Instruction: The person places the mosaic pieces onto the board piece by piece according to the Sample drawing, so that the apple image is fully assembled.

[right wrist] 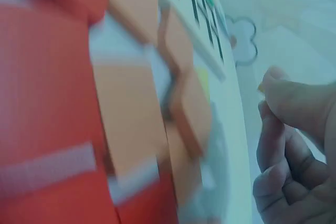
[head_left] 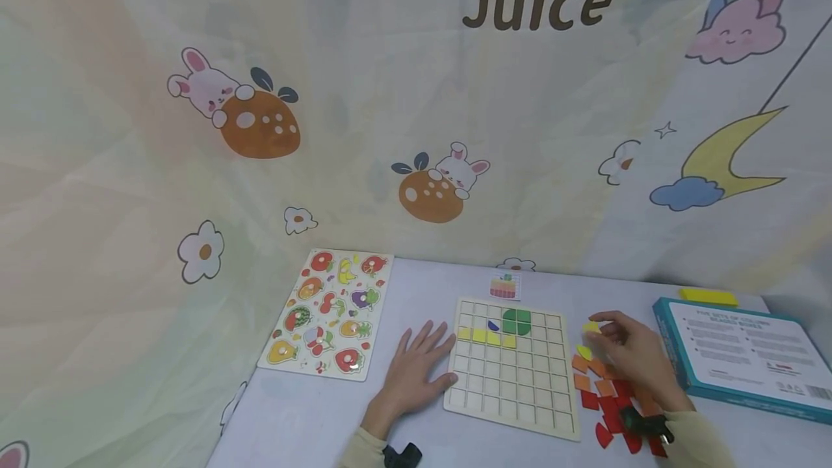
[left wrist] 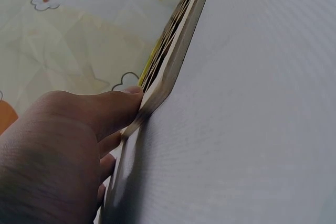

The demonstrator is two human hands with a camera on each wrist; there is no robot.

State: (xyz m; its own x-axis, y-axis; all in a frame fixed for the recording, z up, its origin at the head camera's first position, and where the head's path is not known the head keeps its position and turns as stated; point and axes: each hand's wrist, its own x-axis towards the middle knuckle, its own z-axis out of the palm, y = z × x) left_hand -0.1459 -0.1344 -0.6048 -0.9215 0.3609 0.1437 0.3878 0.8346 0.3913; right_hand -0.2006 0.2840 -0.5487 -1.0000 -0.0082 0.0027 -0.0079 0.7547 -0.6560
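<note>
"How many pieces were on the table (head_left: pixel 318 417), and where were the hands?"

"The person's right hand (head_left: pixel 633 352) pinched one yellow piece (head_left: pixel 590 327) between thumb and fingers, off the right edge of the gridded board (head_left: pixel 507 388). The left hand (head_left: pixel 416 374), fingers spread, touched that board's left edge. Near its far edge lay four yellow squares (head_left: pixel 493 339) in a row, four green pieces (head_left: pixel 517 322) forming a rounded shape, and one blue piece (head_left: pixel 493 326). A single loose yellow piece (head_left: pixel 584 352) sat just beside the right edge."

"And the orange pieces (head_left: pixel 581 382) and red pieces (head_left: pixel 613 423)?"

"They lay heaped along the same edge, down to the near right corner. The right hand and its wrist camera (head_left: pixel 646 425) covered part of the heap, so no full count could be made."

"What else was around?"

"One fruit board (head_left: pixel 302 368) rested at the table's left edge, one small picture card (head_left: pixel 505 285) beyond the gridded board's far edge, and one teal box (head_left: pixel 747 352) toward the right, partly hiding a yellow block (head_left: pixel 708 297)."

"Any writing?"

"'Juice' ran across the curtain (head_left: pixel 338 92), above two printed rabbits. The box's label began 'FIVE SETS OF' and a second line appeared to read 'BEADED BOXES'; its smaller print was illegible."
</note>
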